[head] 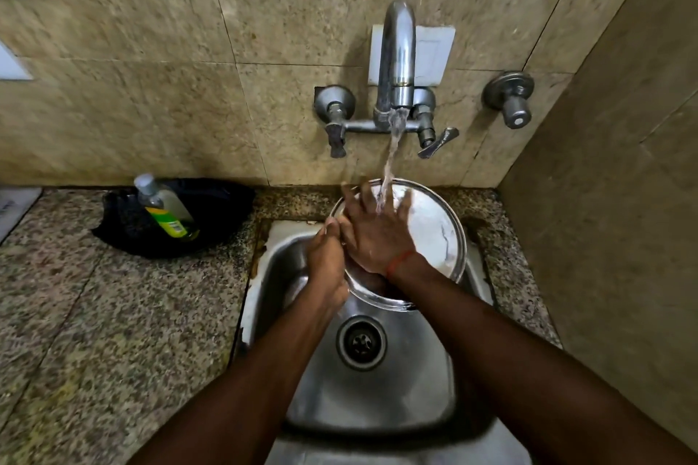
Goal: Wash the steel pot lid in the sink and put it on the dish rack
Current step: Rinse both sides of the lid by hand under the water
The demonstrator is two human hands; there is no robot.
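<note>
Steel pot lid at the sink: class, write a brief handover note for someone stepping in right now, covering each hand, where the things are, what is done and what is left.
Left hand: grips the left rim of the steel pot lid, holding it tilted over the sink.
Right hand: spread flat on the lid's face, under the water stream from the tap.
Soap bottle: on the counter to the left, lying on a black cloth.
Done: lid is wet and being rubbed or rinsed.
Left: finish washing, shut the tap, place the lid on the dish rack, which is not in view.
</note>
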